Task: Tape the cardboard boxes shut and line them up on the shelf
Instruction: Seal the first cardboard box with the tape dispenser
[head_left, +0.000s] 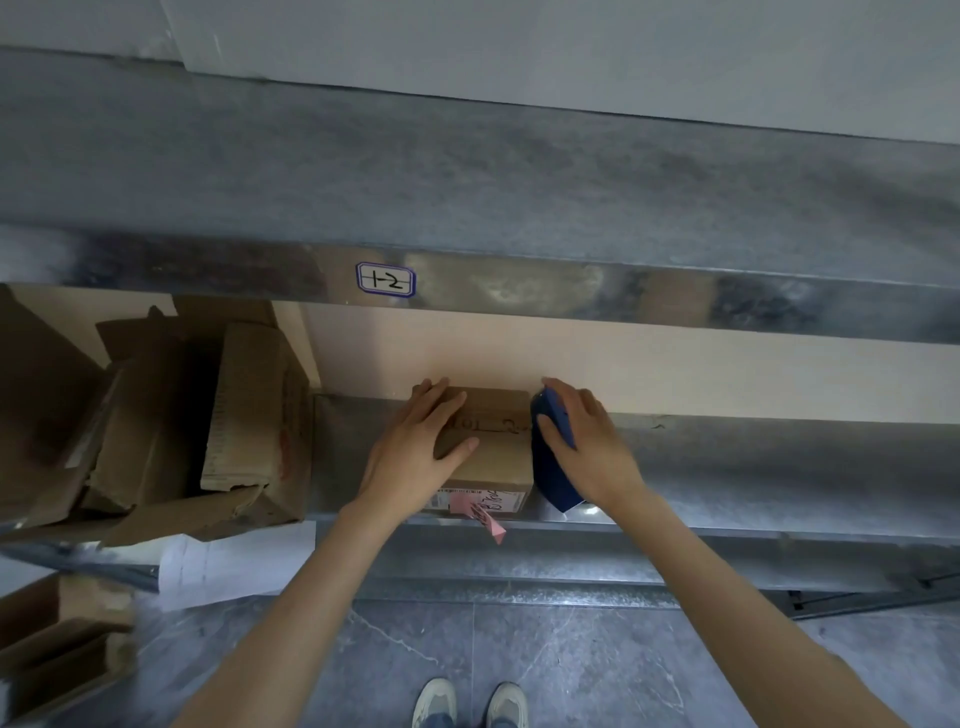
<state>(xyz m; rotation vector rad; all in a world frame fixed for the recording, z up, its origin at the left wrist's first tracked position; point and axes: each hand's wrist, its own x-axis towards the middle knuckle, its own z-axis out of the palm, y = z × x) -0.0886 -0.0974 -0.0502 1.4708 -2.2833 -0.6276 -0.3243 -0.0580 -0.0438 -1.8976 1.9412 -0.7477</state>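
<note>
A small brown cardboard box (498, 457) rests on the metal shelf (753, 467), with a printed label and a pink tag on its front face. My left hand (415, 447) lies flat on the box's top left, fingers spread. My right hand (587, 441) grips a dark blue tape dispenser (553, 467) that is pressed against the box's right side. The box's top seam is partly hidden by my left hand.
Torn, opened cardboard boxes (249, 415) crowd the shelf's left end. An upper shelf beam carries a label reading 1-2 (385, 279). Another open box (57, 639) sits on the grey floor at lower left, beside white paper (228, 566). My shoes (470, 704) stand below.
</note>
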